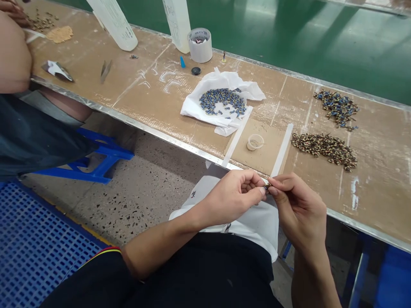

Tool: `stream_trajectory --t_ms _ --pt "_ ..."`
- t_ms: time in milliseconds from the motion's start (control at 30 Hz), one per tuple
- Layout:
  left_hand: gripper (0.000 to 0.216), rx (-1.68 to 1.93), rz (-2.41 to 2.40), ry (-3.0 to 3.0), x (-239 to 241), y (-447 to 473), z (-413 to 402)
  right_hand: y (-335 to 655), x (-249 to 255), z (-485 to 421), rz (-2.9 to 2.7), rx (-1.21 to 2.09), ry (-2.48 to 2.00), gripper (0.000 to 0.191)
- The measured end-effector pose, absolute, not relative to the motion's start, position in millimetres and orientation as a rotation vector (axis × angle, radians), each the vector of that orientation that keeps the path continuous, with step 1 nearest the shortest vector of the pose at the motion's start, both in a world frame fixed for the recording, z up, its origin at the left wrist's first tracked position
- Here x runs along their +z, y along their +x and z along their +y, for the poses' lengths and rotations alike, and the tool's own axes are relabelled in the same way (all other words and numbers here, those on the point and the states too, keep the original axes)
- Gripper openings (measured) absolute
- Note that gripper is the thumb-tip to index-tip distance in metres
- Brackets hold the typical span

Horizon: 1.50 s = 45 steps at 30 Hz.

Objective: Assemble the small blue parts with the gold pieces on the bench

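Between the two hands, just below the near edge of the desk, sits a tiny dark component [267, 185], too small to identify. The left hand [236, 196] pinches it from nine o'clock, thumb and forefinger closed narrow on it. The right hand [297, 205] meets it from three o'clock, fingertips also drawn tight and touching the same piece. Both hands are equally near; the piece's long axis cannot be made out.

At twelve o'clock from the hands, a small round white cup [255, 142] stands on a brown cardboard square [266, 149] edged by white strips. At eleven o'clock, a crumpled white cloth [221, 102] holds a heap of small blue-grey parts [222, 101]. At one o'clock lie a pile of dark gold-flecked parts [326, 147] and, further back, another blue pile [337, 107]. The worn brown desk [154, 98] also carries a white tape roll [199, 44]. Another person's arm [13, 51] is at far left.
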<state>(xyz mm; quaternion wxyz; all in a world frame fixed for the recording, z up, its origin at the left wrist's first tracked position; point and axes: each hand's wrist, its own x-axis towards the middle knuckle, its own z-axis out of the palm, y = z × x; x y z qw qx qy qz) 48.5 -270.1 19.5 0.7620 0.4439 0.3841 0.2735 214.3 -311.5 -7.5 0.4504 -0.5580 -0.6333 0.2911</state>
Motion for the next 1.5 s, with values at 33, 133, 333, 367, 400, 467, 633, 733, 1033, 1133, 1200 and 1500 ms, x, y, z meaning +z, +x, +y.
stream_trajectory --t_ms 33,133,333,367,400,467,633,733,1033,1133,1200,1500 --pt "0.007 0.592 0.846 0.95 19.1 49.2 -270.1 214.6 -7.7 -311.7 -1.579 0.705 -1.383 0.01" --pt "0.007 0.58 0.874 0.938 17.1 50.6 -270.3 215.4 -8.6 -312.4 -1.612 0.684 -1.385 0.011" --pt "0.006 0.57 0.871 0.95 12.8 52.2 -269.7 216.0 -8.7 -312.6 -1.653 0.602 -1.386 0.013" --pt "0.006 0.565 0.869 0.958 12.3 52.3 -269.6 215.7 -8.5 -312.7 -1.663 0.579 -1.385 0.014" --pt "0.006 0.561 0.869 0.966 11.7 52.3 -269.5 215.4 -8.4 -312.9 -1.673 0.554 -1.383 0.014" --pt "0.006 0.557 0.867 0.978 10.5 52.2 -269.5 214.6 -8.2 -313.5 -1.688 0.514 -1.375 0.014" --pt "0.005 0.55 0.862 0.998 9.6 51.4 -269.6 212.5 -7.8 -315.8 -1.705 0.488 -1.377 0.013" --pt "0.004 0.545 0.852 1.003 11.0 50.3 -269.8 210.8 -7.1 -317.2 -1.71 0.48 -1.374 0.014" --pt "0.005 0.519 0.855 1.021 12.4 47.2 -272.1 207.3 -6.7 -321.3 -1.739 0.425 -1.379 0.016" --pt "0.007 0.55 0.86 1.079 16.2 46.6 -272.7 207.1 -6.8 -320.1 -1.642 0.492 -1.398 0.011" --pt "0.009 0.576 0.87 1.124 20.7 46.1 -272.3 206.6 -7.2 -317.9 -1.507 0.603 -1.383 0.007" --pt "0.007 0.525 0.787 1.002 35.1 44.8 -259.2 211.8 1.7 -308.9 -1.361 0.912 -1.32 0.012"
